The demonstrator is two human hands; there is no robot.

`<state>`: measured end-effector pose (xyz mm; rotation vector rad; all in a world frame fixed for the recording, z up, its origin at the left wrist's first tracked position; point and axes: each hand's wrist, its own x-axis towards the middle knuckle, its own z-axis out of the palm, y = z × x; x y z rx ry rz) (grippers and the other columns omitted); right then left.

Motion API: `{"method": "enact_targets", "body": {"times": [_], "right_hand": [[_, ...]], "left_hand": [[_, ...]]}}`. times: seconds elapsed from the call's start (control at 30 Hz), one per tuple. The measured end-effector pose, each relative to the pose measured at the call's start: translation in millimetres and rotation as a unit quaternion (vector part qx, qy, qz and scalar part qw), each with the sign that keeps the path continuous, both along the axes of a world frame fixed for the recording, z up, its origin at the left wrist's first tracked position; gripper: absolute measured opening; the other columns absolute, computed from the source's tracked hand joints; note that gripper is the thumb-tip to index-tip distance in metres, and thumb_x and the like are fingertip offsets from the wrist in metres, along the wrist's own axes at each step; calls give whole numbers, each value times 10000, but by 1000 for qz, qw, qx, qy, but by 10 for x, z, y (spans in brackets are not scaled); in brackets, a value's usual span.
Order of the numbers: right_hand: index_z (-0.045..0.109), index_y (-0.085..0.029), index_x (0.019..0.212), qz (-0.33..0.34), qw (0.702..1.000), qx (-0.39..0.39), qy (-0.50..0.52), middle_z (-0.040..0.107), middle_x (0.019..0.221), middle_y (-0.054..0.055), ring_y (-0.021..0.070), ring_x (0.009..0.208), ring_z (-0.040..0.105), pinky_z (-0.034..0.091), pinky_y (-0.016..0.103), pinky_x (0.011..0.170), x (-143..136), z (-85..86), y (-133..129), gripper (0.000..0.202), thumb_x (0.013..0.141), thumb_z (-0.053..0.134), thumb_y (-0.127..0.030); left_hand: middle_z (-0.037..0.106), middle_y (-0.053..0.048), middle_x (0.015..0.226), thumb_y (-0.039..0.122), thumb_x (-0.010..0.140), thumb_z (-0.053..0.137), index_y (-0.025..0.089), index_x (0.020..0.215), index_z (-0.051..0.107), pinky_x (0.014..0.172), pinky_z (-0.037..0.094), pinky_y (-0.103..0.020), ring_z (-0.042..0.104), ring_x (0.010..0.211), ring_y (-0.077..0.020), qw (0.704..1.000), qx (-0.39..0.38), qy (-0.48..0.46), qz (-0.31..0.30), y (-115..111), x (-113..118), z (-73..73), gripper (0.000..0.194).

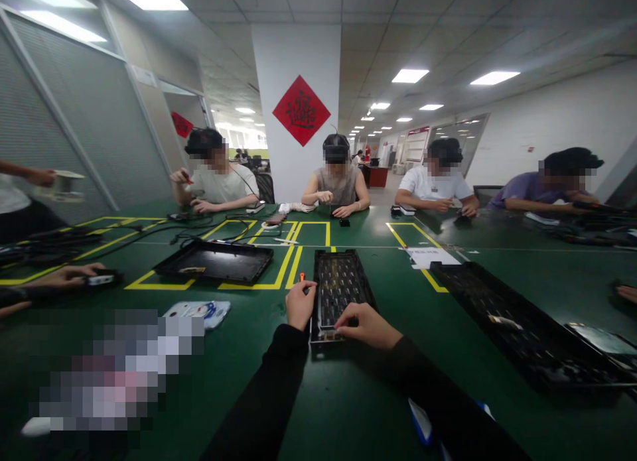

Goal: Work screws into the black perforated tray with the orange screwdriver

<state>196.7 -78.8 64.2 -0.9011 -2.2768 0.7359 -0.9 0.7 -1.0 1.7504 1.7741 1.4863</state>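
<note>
In front of me on the green table lies a black rectangular tray (371, 302) holding a dark panel (339, 282) marked with rows of small pale spots. My left hand (299, 305) is closed at the tray's left side, and a small orange-tipped tool (302, 276) sticks up from behind its fingers. Most of that tool is hidden. At the panel's near edge, my right hand (365, 325) has its thumb and forefinger pinched together beside a strip of small parts (326, 336). Whatever the pinch holds is too small to make out.
To the left lies another black tray (213, 262), with cables (144, 232) behind it. A long black tray (517, 322) is at right, near a paper sheet (432, 257). A patterned phone case (213, 312) lies at left. Several people work around the table (259, 388).
</note>
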Motion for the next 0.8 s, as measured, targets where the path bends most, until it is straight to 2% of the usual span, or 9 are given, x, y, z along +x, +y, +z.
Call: {"method": "enact_targets", "body": {"times": [0.27,0.47,0.7,0.8], "right_hand": [[700,-195,777,-18,1000,12,-8,657,775,30,146,766,561,396,264,731,29,-46,40,173,690,658,-338],[700,-201,820,26,999,13,-30,659,793,30,144,779,561,391,263,751,22,-43,25,195,705,642,-348],[697,-205,800,19,996,74,-49,651,781,38,152,794,544,386,270,752,16,-123,37,170,726,626,-341],[698,-205,810,21,996,76,-51,648,778,41,152,797,542,392,263,733,19,-132,33,175,738,613,-340]], "left_hand": [[657,-25,871,279,759,487,208,818,649,760,424,-285,583,815,-159,1000,-2,11,2,-21,6,28,186],[659,-21,858,277,754,493,215,790,650,733,413,-280,579,799,-163,998,18,50,16,-73,20,70,172],[661,-21,864,244,737,496,211,782,650,713,414,-268,580,783,-157,999,17,45,20,-115,36,94,163],[661,-25,868,240,733,495,208,786,650,715,417,-270,582,781,-158,999,11,38,21,-114,39,96,166]]}}
